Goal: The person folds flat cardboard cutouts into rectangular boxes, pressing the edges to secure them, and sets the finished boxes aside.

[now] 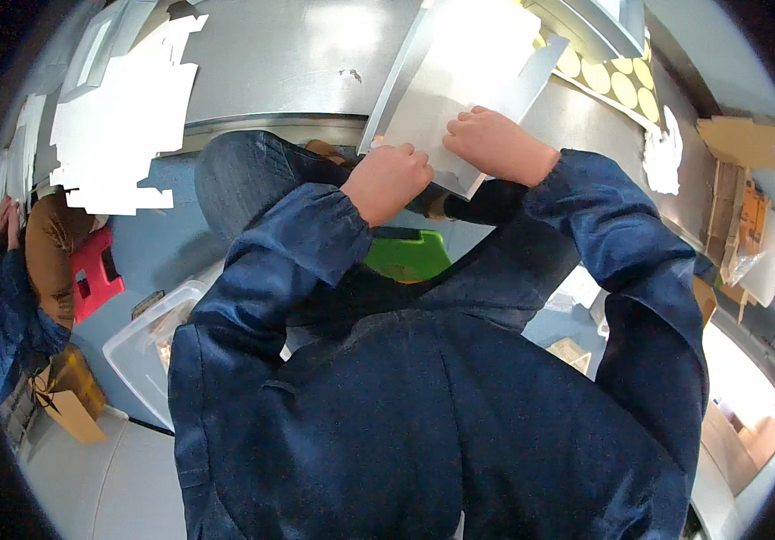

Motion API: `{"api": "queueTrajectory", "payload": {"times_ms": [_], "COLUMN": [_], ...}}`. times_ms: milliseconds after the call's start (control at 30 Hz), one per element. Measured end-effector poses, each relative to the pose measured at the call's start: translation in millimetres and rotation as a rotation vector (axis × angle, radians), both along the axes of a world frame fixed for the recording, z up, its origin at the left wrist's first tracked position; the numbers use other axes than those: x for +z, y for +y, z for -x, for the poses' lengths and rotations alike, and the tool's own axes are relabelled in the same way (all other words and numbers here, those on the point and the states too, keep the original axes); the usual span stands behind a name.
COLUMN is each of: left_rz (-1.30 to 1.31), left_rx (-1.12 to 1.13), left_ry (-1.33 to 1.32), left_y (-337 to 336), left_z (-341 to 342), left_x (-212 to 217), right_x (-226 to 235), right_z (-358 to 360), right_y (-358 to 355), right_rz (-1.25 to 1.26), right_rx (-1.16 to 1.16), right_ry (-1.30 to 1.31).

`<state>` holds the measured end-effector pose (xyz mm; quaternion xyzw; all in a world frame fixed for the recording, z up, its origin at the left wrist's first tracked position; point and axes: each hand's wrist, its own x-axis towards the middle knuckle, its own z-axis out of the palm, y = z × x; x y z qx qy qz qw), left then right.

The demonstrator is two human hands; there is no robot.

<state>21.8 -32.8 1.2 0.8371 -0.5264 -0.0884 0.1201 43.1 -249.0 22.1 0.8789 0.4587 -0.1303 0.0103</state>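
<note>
A flat white cardboard sheet [459,81] lies on the grey metal table [288,63], its near edge hanging over the table's rim. My left hand [387,175] is closed in a fist on the sheet's near left edge. My right hand [495,144] presses down on the sheet's near right part, fingers curled over it. Both arms wear dark blue jacket sleeves.
A pile of flat white die-cut cardboard blanks [122,126] lies at the table's left. Sheets of round yellow stickers [617,85] sit at the right. Below are a green stool [410,256], a red stool [95,274], a clear plastic bin [149,346]. Another person [18,279] crouches at left.
</note>
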Motion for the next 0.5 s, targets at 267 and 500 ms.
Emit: {"api": "queueTrajectory", "payload": {"times_ms": [267,500], "left_rz": [0.024,0.050], "left_rx": [0.017,0.053], "left_ry": [-0.028,-0.054], "left_y": [0.4,1.2], "left_z": [2.6,5.6], "left_x": [-1.1,-4.5], "right_x": [9.3,3.1], "right_z": [-7.9,-8.2], "right_y": [8.4,2.1], "right_rz": [0.104,0.070], "right_rx": [0.029,0.004], "right_ry": [0.141,0.244]}}
